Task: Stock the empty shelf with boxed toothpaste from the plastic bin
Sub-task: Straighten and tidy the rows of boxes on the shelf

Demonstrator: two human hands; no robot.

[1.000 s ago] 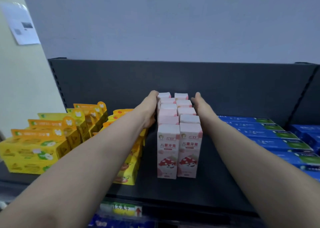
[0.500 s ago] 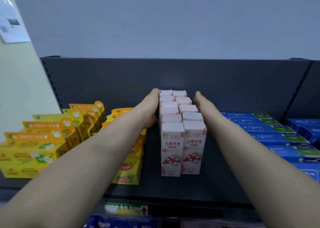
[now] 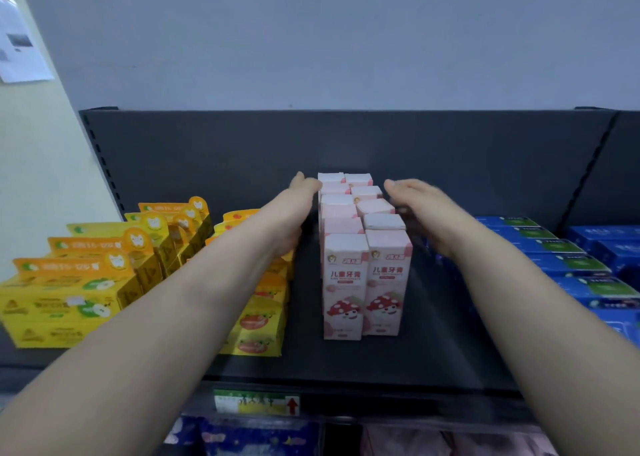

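Two rows of upright pink toothpaste boxes (image 3: 363,282) with a mushroom picture stand in the middle of the dark shelf (image 3: 346,358), running from front to back. My left hand (image 3: 294,210) lies flat against the left side of the rows, fingers straight, fingertips at the rearmost box. My right hand (image 3: 419,206) is on the right side, fingers straight, a small gap apart from the boxes and blurred. Neither hand holds a box. The plastic bin is out of view.
Yellow boxes (image 3: 79,282) fill the shelf's left part, more yellow ones (image 3: 259,320) stand just left of the pink rows. Flat blue boxes (image 3: 568,265) lie on the right. A price label (image 3: 256,402) sits on the shelf's front edge. Dark back panel behind.
My right hand has moved off the right side of the pink rows and to the right. My left hand stays against the left side.
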